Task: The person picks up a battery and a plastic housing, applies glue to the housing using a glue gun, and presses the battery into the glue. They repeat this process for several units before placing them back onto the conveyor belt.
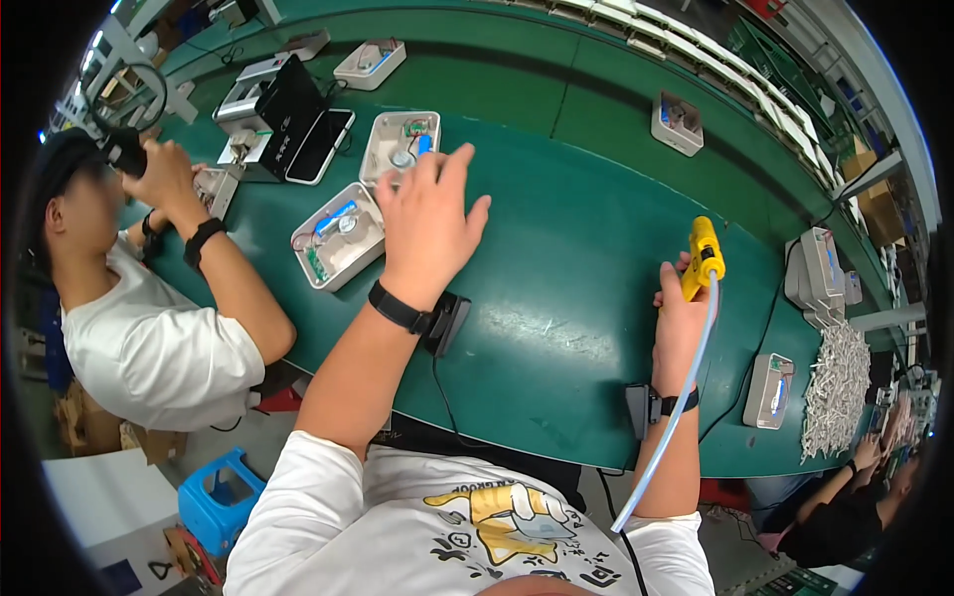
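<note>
Clamped around the grip of a yellow gun-shaped tool [704, 256], above the green table [556, 248]: the fingers of the right hand [681, 333], mostly hidden by palm and handle. Trigger and nozzle hard to make out; body blocky, smooth, like hard plastic. Trailing back across wrist and forearm, a pale blue hose [686, 397], slim and tubular, hard to follow near the shirt.

At left, fingers apart and curved, the left hand [432, 223], beside 2 rounded, pale trays: covering part of the farther tray [372, 149], just beside the right edge of the nearer tray [353, 268]. Cannot tell touching from hovering there. In the nearer tray, a blue cylinder [338, 219], a round silvery part and a small green board [316, 263], with thin wires too small to trace.

Toward the right rim, a rough heap of whitish pieces [837, 392], too small to tell apart. Beyond it, a dark-sleeved person [845, 517], cut off and blurred.
</note>
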Available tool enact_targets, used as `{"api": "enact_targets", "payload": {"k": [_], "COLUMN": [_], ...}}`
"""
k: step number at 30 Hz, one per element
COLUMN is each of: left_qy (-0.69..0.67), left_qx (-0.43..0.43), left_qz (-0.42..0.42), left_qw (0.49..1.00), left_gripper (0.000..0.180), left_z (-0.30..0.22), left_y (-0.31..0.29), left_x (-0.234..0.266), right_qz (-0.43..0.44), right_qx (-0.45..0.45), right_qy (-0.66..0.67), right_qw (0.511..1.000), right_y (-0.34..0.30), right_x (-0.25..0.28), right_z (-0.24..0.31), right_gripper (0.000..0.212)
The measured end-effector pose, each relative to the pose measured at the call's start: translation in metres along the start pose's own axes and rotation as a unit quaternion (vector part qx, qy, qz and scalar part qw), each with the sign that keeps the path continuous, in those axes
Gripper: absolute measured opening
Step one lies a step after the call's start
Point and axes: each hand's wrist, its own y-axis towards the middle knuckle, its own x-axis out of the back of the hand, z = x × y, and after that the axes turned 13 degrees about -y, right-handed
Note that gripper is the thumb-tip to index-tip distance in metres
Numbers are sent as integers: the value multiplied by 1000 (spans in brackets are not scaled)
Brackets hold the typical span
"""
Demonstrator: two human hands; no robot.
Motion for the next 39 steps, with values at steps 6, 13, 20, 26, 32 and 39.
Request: {"api": "enact_targets", "payload": {"k": [6,13,20,26,32,39], "left_qy": [-74,14,-170,-353,-337,-343], "left_qx": [-92,53,12,-143,-114,-88], "left_qz": [23,9,154,299,320,341], "left_qw": [993,998,973,875,878,871], "left_gripper": [83,102,97,86,82,76], "left_z": [-9,3,-15,-44,-42,-36], "left_y": [6,-2,3,-8,-10,-5], "left_x": [4,-5,4,5,9,15], "right_qz": [16,20,41,146,188,212], "right_qx": [-30,-14,-25,-20,-22,-16], "right_qy": [-8,5,7,47,86,121], "right_qw": [999,1000,999,988,978,970], "right_y": [-3,-3,0,6,5,4], "right_x": [4,0,7,14,17,15], "right_z": [6,2,-1,6,5,10], "right_gripper": [36,36,34,36,40,39]}}
